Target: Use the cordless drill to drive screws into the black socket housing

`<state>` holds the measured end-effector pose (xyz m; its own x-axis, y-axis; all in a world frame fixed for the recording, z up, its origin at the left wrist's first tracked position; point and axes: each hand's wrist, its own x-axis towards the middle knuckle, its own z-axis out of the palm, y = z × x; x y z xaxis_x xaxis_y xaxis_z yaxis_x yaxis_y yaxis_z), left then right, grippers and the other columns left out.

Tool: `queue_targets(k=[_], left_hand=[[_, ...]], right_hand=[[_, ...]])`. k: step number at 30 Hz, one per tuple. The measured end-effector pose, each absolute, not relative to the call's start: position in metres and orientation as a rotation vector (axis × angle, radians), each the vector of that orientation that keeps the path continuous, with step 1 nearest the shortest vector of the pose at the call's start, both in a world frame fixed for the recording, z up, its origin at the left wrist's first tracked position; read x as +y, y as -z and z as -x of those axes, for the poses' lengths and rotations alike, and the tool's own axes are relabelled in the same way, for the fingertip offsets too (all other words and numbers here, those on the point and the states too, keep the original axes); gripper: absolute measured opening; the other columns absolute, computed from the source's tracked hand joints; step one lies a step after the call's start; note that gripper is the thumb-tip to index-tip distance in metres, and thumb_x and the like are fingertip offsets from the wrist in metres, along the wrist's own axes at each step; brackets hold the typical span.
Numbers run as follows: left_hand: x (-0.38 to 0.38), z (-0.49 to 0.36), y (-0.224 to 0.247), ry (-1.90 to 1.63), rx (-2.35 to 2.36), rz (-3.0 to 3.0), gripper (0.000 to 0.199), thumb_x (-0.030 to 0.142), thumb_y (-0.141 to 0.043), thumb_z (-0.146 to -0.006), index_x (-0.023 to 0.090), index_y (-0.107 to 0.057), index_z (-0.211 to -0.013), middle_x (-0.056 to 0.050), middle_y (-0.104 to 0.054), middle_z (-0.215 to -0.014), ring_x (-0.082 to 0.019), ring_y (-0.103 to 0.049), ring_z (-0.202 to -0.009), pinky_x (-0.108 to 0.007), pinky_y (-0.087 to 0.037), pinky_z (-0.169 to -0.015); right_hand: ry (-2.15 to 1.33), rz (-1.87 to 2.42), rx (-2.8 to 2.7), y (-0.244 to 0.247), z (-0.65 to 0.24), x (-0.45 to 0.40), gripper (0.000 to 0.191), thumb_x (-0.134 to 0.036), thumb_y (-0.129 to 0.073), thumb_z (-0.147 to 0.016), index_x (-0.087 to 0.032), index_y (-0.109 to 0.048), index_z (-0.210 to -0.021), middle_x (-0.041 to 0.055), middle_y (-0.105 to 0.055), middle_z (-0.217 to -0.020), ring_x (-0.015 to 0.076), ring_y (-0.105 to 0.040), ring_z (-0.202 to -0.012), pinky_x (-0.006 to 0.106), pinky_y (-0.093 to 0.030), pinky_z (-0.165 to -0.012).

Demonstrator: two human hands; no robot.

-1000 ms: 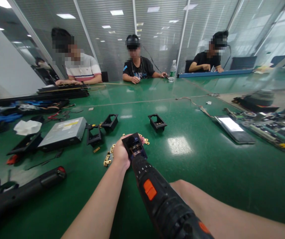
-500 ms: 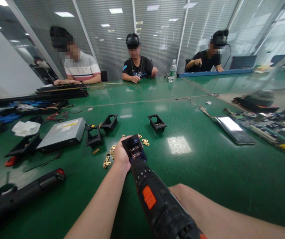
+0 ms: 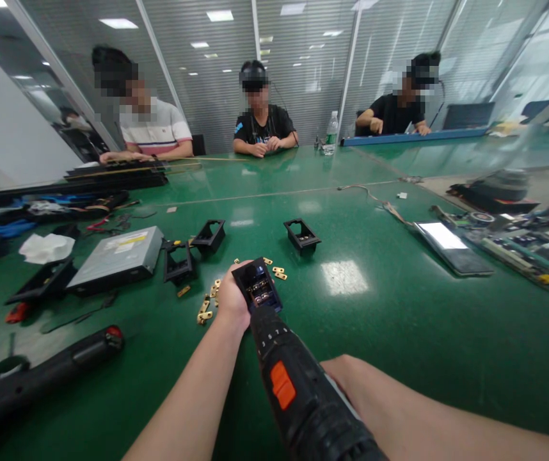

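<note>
Mid-table, left hand (image 3: pixel 234 297) cups black housing (image 3: pixel 258 278), fingers wrapped behind it, mostly hidden. Right hand (image 3: pixel 344 371) grips power driver (image 3: pixel 298 394), nose at the housing's near edge; finger detail there hidden. Brass tabs (image 3: pixel 279 276) close on both sides; open green table (image 3: pixel 428 333) to the right.

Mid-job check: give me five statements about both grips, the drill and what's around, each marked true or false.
1. The left grip holds a black frame. True.
2. The right grip holds the drill. True.
3. The drill points away from the held frame. False: it points at it.
4. Gold-coloured tabs lie on the table. True.
5. The bottle lies on its side. False: it stands upright.
</note>
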<state>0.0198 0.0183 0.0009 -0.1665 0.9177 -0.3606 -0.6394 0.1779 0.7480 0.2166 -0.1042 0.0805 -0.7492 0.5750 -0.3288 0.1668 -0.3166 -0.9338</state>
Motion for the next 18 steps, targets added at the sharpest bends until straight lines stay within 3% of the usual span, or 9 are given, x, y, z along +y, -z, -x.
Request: queue_targets(k=[4,9,18], left_hand=[[0.0163,-0.0206,-0.0034,-1.412,1.019,-0.375,0.018,0.027,-0.05,-0.075,0.015,-0.062,-0.075,-0.007,-0.063,-0.059,-0.025,-0.063,-0.051,-0.035,-0.05,-0.049],[0.0172,-0.0204,-0.0021,-1.412,1.004,-0.354,0.018,0.027,-0.051,-0.074,0.015,-0.063,-0.076,-0.005,-0.062,-0.058,-0.024,-0.063,-0.051,-0.036,-0.052,-0.052],[0.014,-0.0236,-0.0071,-1.391,1.01,-0.37,0.021,0.029,-0.048,-0.074,0.014,-0.062,-0.074,-0.008,-0.063,-0.058,-0.024,-0.062,-0.049,-0.034,-0.049,-0.046]], right_hand=[[-2.158,0.899,-1.632,-0.0794,-0.2163,-0.1048,0.03,-0.025,-0.077,-0.058,-0.017,-0.048,-0.057,-0.008,-0.038,-0.054,0.0087,-0.037,-0.058,0.022,-0.035,-0.055],[-2.176,1.02,-1.619,-0.0807,-0.2164,-0.1055,0.025,-0.01,-0.075,-0.055,-0.016,-0.052,-0.065,-0.0086,-0.04,-0.06,0.0073,-0.033,-0.058,0.02,-0.034,-0.052],[-2.223,0.869,-1.533,-0.0778,-0.2159,-0.1107,0.028,0.001,-0.075,-0.055,-0.014,-0.055,-0.068,-0.0091,-0.043,-0.059,0.0067,-0.035,-0.057,0.017,-0.036,-0.052]])
